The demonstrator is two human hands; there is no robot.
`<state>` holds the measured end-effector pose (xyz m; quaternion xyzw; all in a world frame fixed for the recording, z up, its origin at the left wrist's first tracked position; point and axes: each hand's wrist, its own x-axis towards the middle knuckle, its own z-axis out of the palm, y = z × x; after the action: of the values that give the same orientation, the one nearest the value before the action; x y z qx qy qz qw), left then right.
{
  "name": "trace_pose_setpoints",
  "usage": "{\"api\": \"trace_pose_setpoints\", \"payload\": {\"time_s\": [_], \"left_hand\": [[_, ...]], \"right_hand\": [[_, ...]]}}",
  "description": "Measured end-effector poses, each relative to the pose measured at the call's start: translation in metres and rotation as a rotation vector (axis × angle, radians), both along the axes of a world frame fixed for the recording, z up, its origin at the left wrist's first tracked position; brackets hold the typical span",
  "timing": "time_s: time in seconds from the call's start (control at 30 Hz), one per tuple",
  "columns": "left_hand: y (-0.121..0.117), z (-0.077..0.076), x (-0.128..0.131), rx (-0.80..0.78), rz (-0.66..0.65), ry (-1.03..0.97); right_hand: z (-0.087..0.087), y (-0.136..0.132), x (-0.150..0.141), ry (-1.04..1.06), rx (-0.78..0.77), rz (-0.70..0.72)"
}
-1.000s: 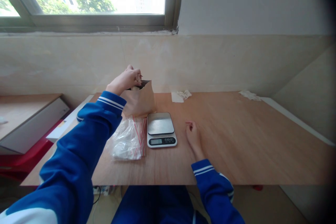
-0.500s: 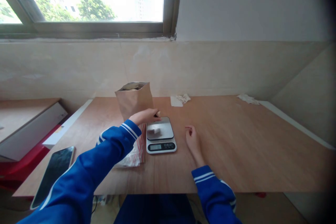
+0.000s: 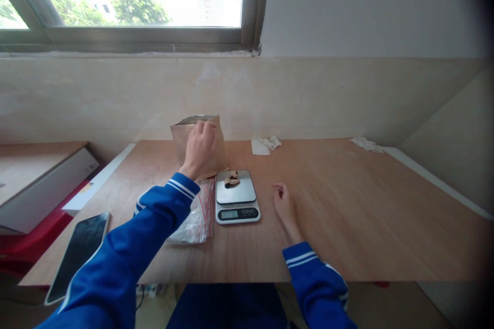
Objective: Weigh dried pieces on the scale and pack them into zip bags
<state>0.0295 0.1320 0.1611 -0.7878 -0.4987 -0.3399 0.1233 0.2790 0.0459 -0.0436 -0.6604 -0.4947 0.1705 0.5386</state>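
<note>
My left hand (image 3: 201,145) is raised at the front of the open brown paper bag (image 3: 219,157), its knuckles bent at the rim. Its fingertips are turned away from me, so I cannot see whether they hold anything. On the steel plate of the white kitchen scale (image 3: 238,214) lie a few small brownish dried pieces (image 3: 232,180). Clear zip bags (image 3: 193,227) with red seal lines lie in a stack left of the scale. My right hand (image 3: 283,202) rests on the table right of the scale, fingers curled in with nothing visible in them.
A dark smartphone (image 3: 80,254) lies at the left edge of the wooden table (image 3: 358,211). White paper (image 3: 260,147) and a crumpled tissue (image 3: 272,142) lie by the wall. Another crumpled tissue (image 3: 366,144) is at the back right. The window (image 3: 154,38) is above.
My left hand has moved from over the scale up and left to the paper bag's mouth. The dried pieces now show on the plate. My right hand has stayed put.
</note>
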Motion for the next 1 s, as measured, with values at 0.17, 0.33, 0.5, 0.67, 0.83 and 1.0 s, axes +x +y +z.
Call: {"api": "trace_pose_setpoints", "payload": {"time_s": [0.17, 0.33, 0.5, 0.67, 0.83, 1.0], "left_hand": [[0.023, 0.030, -0.043, -0.044, 0.052, -0.005], [0.035, 0.035, -0.062, -0.015, 0.065, 0.101], [0.045, 0.036, -0.060, -0.044, 0.128, 0.181], [0.055, 0.036, -0.066, -0.197, 0.055, 0.364], [0.048, 0.051, -0.068, -0.227, 0.109, 0.527], [0.041, 0.071, -0.059, -0.421, 0.209, 0.533]], "right_hand": [[0.002, -0.002, 0.000, -0.006, 0.004, -0.003], [0.000, -0.002, 0.001, -0.012, -0.003, -0.003], [0.000, -0.003, 0.002, -0.032, -0.020, -0.001], [0.001, -0.003, 0.002, -0.048, -0.039, 0.000], [0.001, -0.004, 0.002, -0.058, -0.048, -0.001], [0.002, -0.005, 0.002, -0.066, -0.054, 0.003]]}}
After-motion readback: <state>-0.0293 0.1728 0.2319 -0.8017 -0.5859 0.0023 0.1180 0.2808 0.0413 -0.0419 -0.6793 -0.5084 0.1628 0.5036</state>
